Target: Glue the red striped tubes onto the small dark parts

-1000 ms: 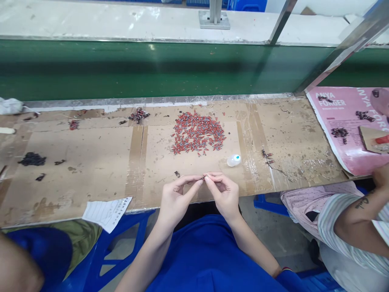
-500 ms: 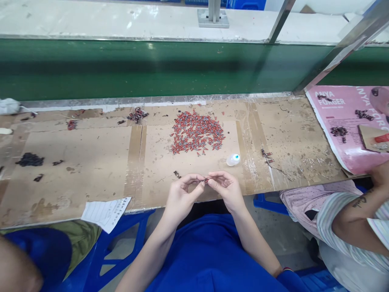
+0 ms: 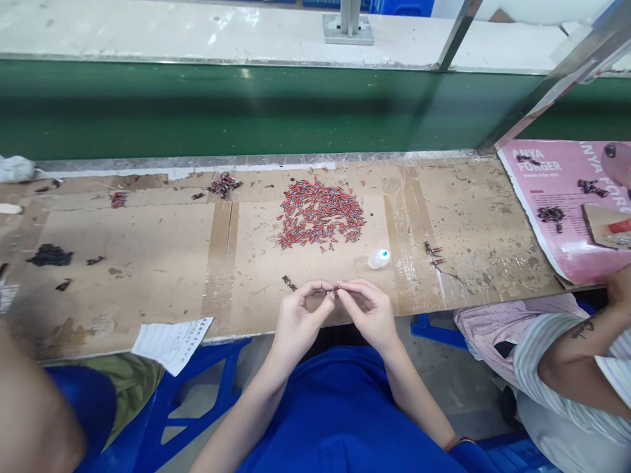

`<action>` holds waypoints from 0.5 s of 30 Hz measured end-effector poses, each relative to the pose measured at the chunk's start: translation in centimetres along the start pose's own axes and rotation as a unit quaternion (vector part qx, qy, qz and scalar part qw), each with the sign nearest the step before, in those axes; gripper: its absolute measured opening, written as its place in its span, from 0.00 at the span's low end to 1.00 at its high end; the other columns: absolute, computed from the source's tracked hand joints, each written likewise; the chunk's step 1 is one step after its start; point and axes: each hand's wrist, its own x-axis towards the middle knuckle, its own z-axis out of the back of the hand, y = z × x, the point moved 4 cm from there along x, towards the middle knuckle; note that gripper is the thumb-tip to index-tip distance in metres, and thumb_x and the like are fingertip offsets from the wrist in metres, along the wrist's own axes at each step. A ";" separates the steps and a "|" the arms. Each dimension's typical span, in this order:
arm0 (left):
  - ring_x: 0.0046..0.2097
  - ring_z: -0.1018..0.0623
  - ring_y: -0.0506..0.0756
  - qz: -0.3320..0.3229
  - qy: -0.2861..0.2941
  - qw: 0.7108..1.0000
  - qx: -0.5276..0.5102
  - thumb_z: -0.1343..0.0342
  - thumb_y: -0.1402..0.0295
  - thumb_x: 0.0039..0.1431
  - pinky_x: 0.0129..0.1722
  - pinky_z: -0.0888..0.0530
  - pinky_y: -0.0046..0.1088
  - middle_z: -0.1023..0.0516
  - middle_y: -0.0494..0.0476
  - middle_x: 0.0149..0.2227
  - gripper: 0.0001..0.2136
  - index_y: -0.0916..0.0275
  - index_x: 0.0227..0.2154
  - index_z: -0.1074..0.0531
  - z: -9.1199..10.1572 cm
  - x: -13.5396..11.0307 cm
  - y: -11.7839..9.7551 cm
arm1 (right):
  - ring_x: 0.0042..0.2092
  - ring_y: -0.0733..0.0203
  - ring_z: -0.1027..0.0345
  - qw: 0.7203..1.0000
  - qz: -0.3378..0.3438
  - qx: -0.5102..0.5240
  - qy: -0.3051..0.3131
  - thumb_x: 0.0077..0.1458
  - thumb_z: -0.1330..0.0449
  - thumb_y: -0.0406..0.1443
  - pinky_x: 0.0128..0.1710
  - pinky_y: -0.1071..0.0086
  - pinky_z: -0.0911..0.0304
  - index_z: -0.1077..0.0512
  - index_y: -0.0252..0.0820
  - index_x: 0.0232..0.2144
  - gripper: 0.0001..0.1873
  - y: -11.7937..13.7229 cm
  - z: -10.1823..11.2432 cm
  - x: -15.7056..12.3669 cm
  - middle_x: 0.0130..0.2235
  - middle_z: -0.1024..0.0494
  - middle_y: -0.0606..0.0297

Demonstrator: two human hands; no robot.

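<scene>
Both hands pinch together: our left hand [image 3: 302,312] and right hand [image 3: 369,309] meet thumb-and-finger around one small dark-red piece [image 3: 336,288], though it's too tiny and too covered for us to read its shape! It sits just above the near edge of the cardboard-covered table [image 3: 162,263]. And here's the change: compared with a second ago, our hands have crept a touch toward three o'clock, so more of the dark scraps [image 3: 289,283] shows at nine, just beside our left fingers. Up at twelve, the pile of red-tipped pieces [image 3: 321,209] looks the same, so we judge all the effort is going into this single piece. The white bottle [image 3: 378,259] rests at two, untouched. Over at eight, a co-worker's arm [image 3: 34,401] has swung further in, well apart from our grip
</scene>
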 end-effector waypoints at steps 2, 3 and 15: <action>0.37 0.20 0.55 -0.006 -0.004 1.000 0.012 0.41 0.66 0.50 0.43 0.25 0.31 0.18 0.56 0.32 0.06 0.62 0.29 0.23 -0.1 -0.2 0.1 | 0.38 0.57 0.23 0.998 0.045 -0.050 0.006 0.52 0.36 0.36 0.42 0.63 0.27 0.19 0.49 0.35 0.07 0.5 0.2 0.0 0.36 0.17 0.62; 0.37 0.21 0.55 -0.010 -0.004 1.000 0.018 0.41 0.66 0.50 0.43 0.25 0.31 0.18 0.56 0.32 0.06 0.62 0.29 0.23 -0.1 -0.3 0.2 | 0.38 0.57 0.23 0.996 0.058 -0.063 0.008 0.52 0.36 0.35 0.41 0.63 0.27 0.19 0.50 0.35 0.07 0.6 0.3 0.0 0.35 0.17 0.62; 0.36 0.21 0.54 -0.002 0.049 0.999 -0.004 0.42 0.66 0.51 0.41 0.25 0.29 0.19 0.55 0.31 0.06 0.63 0.28 0.24 -0.5 -0.4 0.7 | 0.33 0.59 0.22 0.995 -0.075 0.059 0.004 0.43 0.30 0.38 0.35 0.67 0.24 0.20 0.42 0.36 0.14 -1.7 0.7 -0.1 0.30 0.18 0.63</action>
